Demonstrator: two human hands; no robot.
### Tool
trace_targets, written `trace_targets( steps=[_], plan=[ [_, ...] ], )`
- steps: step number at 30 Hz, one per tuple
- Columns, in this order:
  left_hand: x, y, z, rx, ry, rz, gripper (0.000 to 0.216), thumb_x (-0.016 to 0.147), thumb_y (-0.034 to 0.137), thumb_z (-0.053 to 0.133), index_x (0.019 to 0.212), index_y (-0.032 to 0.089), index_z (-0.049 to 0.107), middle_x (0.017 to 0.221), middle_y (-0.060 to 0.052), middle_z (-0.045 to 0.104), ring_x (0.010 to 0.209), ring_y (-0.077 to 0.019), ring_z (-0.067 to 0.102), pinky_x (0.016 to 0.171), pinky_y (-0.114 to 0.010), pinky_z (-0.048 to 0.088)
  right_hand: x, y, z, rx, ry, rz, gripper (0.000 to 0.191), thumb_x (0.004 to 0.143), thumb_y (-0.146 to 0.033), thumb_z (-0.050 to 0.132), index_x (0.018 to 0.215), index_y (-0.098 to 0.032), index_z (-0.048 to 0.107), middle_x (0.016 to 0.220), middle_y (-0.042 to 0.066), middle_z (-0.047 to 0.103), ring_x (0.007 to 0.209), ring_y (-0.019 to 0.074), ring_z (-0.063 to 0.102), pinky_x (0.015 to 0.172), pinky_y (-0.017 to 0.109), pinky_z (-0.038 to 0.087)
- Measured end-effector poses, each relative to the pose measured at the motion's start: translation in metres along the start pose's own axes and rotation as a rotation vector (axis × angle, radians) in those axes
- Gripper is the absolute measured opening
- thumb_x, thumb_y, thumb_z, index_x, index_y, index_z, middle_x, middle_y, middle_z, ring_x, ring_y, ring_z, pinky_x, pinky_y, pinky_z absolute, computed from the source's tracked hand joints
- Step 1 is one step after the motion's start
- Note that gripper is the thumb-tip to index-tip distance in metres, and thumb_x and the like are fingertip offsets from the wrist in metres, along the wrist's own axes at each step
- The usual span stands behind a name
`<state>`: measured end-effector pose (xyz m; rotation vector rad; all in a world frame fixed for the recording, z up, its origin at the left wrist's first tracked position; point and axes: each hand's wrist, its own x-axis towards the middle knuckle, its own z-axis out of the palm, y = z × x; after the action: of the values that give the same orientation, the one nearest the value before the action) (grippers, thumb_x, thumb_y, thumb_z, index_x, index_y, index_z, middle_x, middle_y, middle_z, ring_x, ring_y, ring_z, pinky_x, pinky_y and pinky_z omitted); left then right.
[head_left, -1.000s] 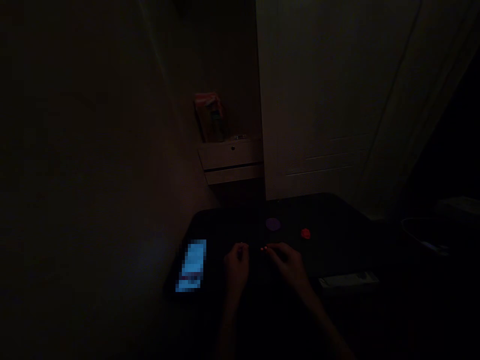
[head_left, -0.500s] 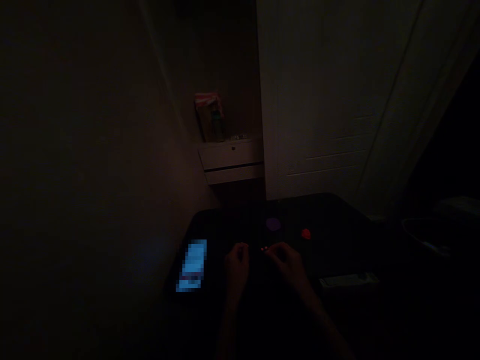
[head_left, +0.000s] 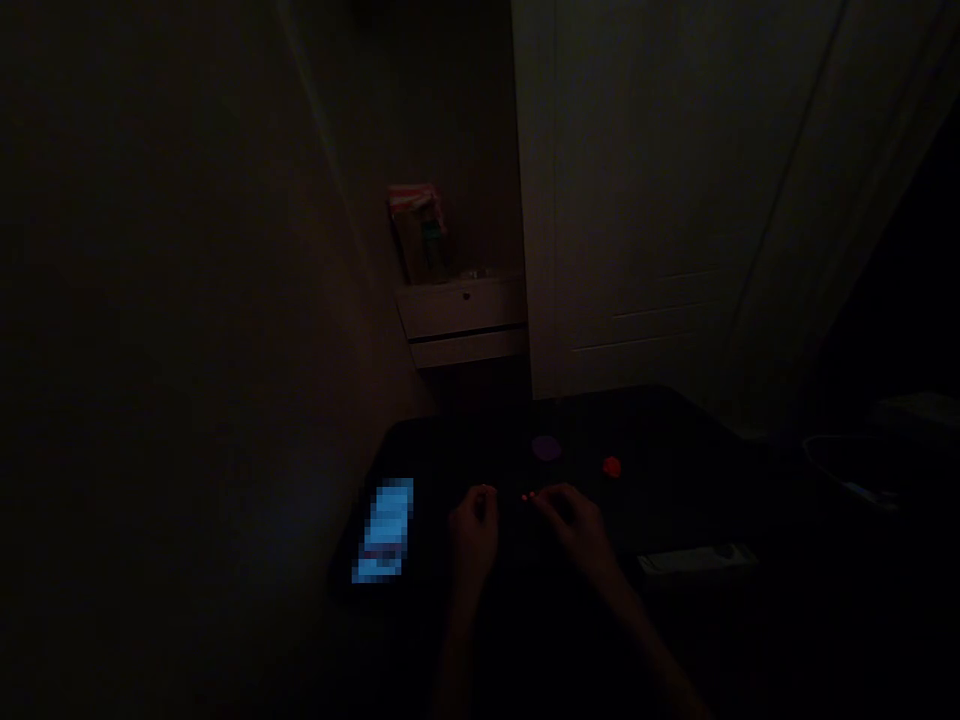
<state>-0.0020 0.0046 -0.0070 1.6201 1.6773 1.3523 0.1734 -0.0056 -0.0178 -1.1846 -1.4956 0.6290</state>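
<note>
The room is very dark. My left hand (head_left: 472,525) hovers over a dark table (head_left: 660,420), its fingers curled in a loose fist; what it holds, if anything, is hidden. My right hand (head_left: 574,525) is just to the right of it, fingers pinched together near a tiny reddish thing (head_left: 528,497) at the fingertips. A purple round piece (head_left: 546,448) and a small red piece (head_left: 612,466) lie on the table beyond my hands. A lit phone screen (head_left: 385,530) glows blue to the left of my left hand.
A flat pale object (head_left: 697,560) lies on the table to the right. Behind the table stand a pale drawer unit (head_left: 465,320) with a reddish box (head_left: 416,230) on top, and a white door (head_left: 675,200). A wall runs along the left.
</note>
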Motion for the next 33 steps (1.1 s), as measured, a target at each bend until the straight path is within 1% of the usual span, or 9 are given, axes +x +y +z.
trace_targets(
  steps=[4,7,11,14,22,26,28,33],
  plan=[
    [0.0001,0.0005,-0.0004,0.014,-0.008,-0.008,0.036,0.091,0.047,0.048,0.090,0.019,0.072,0.074,-0.006,0.072,0.069,-0.0206,0.068,0.065,-0.028,0.047,-0.0003,0.0032,-0.0004,-0.002,-0.013,-0.026,0.025,0.095,-0.044,0.059,0.098,-0.024,0.074,0.102,0.007,0.076,0.098,0.0263,0.070,0.090,0.039,0.053],
    [0.0002,0.0005,-0.0003,0.028,0.009,-0.011,0.036,0.091,0.045,0.048,0.090,0.019,0.072,0.074,-0.006,0.072,0.070,-0.0205,0.068,0.066,-0.028,0.048,-0.0001,0.0054,0.0005,-0.009,-0.009,-0.035,0.023,0.095,-0.041,0.059,0.099,-0.024,0.074,0.103,0.007,0.076,0.098,0.0260,0.070,0.090,0.039,0.053],
    [0.0001,-0.0007,0.0003,0.017,-0.004,-0.019,0.037,0.091,0.048,0.049,0.088,0.019,0.072,0.069,-0.004,0.071,0.065,-0.0191,0.067,0.061,-0.026,0.046,0.0000,0.0066,0.0014,-0.008,0.004,-0.045,0.025,0.097,-0.041,0.057,0.102,-0.023,0.074,0.106,0.008,0.076,0.100,0.0259,0.070,0.092,0.039,0.052],
    [0.0000,-0.0009,0.0004,0.013,-0.007,-0.016,0.038,0.092,0.048,0.048,0.087,0.019,0.071,0.068,-0.003,0.069,0.063,-0.0184,0.065,0.059,-0.025,0.044,0.0001,0.0060,0.0012,-0.005,0.010,-0.043,0.027,0.098,-0.042,0.055,0.101,-0.023,0.073,0.104,0.008,0.076,0.099,0.0257,0.069,0.090,0.039,0.051],
    [-0.0003,0.0010,-0.0001,0.015,-0.004,-0.007,0.036,0.091,0.047,0.048,0.087,0.019,0.071,0.070,-0.004,0.070,0.067,-0.0193,0.067,0.063,-0.026,0.046,0.0002,0.0020,0.0016,-0.027,0.023,0.008,0.033,0.092,-0.053,0.061,0.089,-0.022,0.071,0.092,0.007,0.075,0.086,0.0245,0.069,0.080,0.035,0.052],
    [-0.0010,0.0011,-0.0001,0.009,-0.006,0.008,0.037,0.093,0.047,0.047,0.089,0.019,0.071,0.072,-0.005,0.071,0.068,-0.0195,0.067,0.064,-0.027,0.046,0.0006,0.0034,0.0025,-0.033,0.026,-0.003,0.032,0.091,-0.053,0.064,0.087,-0.021,0.070,0.089,0.007,0.074,0.083,0.0237,0.069,0.077,0.035,0.052],
    [-0.0011,0.0010,0.0001,0.017,-0.001,-0.001,0.037,0.093,0.047,0.047,0.089,0.019,0.071,0.072,-0.005,0.071,0.069,-0.0197,0.067,0.064,-0.027,0.046,0.0006,0.0041,0.0025,-0.040,0.032,-0.016,0.030,0.092,-0.051,0.063,0.089,-0.021,0.070,0.090,0.007,0.075,0.085,0.0238,0.069,0.078,0.035,0.052],
    [-0.0009,-0.0001,0.0009,0.033,-0.001,0.001,0.036,0.093,0.045,0.047,0.090,0.019,0.071,0.077,-0.006,0.073,0.071,-0.0200,0.068,0.066,-0.027,0.046,0.0006,0.0057,0.0016,-0.036,-0.003,-0.071,0.025,0.095,-0.044,0.060,0.100,-0.023,0.073,0.101,0.008,0.076,0.094,0.0240,0.070,0.085,0.036,0.054]
  ],
)
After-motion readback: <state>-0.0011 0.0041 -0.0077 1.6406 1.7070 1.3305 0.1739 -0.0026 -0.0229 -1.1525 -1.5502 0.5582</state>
